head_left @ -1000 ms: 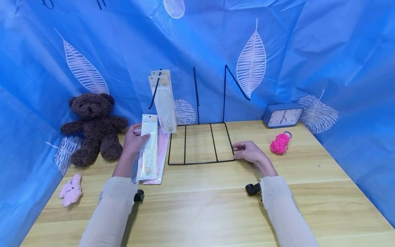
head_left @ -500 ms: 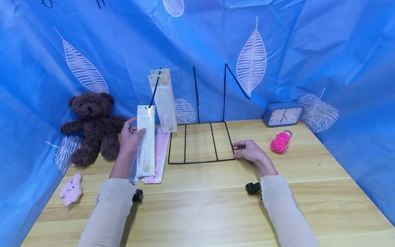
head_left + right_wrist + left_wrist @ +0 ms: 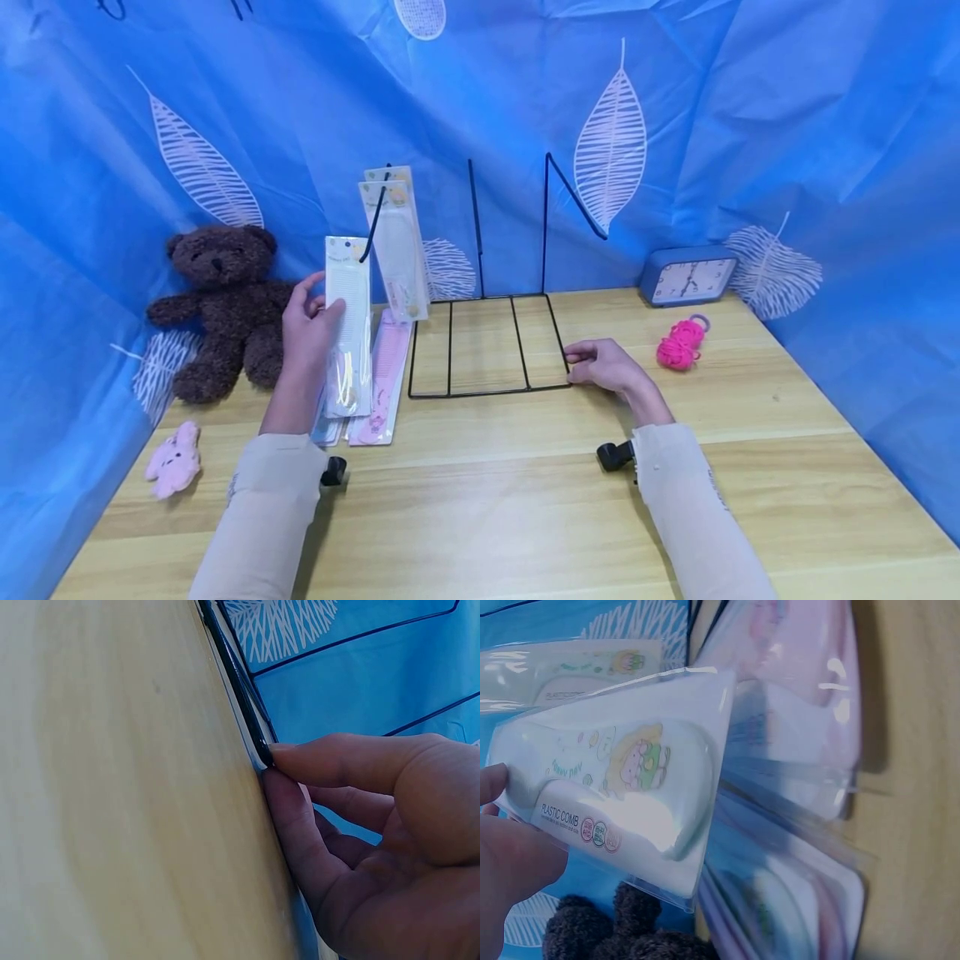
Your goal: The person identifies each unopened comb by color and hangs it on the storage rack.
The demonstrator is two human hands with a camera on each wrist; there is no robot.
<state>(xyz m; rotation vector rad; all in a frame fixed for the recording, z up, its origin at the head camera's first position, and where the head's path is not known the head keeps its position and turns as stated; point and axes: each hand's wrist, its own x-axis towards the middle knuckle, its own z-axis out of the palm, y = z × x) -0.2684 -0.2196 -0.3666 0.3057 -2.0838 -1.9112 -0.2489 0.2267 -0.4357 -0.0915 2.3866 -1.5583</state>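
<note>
A wooden table (image 3: 525, 500) stood enclosed by blue leaf-printed cloth (image 3: 787, 125), and at its middle rear was a black wire rack (image 3: 487, 346), taken here as the landmark. Left of the rack: the person's left hand (image 3: 307, 329) gripped a white packaged comb (image 3: 348, 325), thumb across its front, the packet raised upright above the table just beside the rack's left edge; the left wrist view showed the label "PLASTIC COMB" and a cartoon print on it (image 3: 622, 802). Beneath it, flat on the table against the rack's left side, lay more packaged combs, a pink one (image 3: 386, 375) uppermost. Two further pale packets (image 3: 397, 242) hung on the rack's slanting left prong. At the rack's front right corner: the right hand (image 3: 607, 367), fingertips (image 3: 300, 761) curled and pinching the wire frame at table level. Farther left of the rack, a brown teddy bear (image 3: 225, 308) and a small pink plush (image 3: 174, 460). Right of the rack, a pink yarn bundle (image 3: 678, 346) and a blue clock (image 3: 686, 279).
</note>
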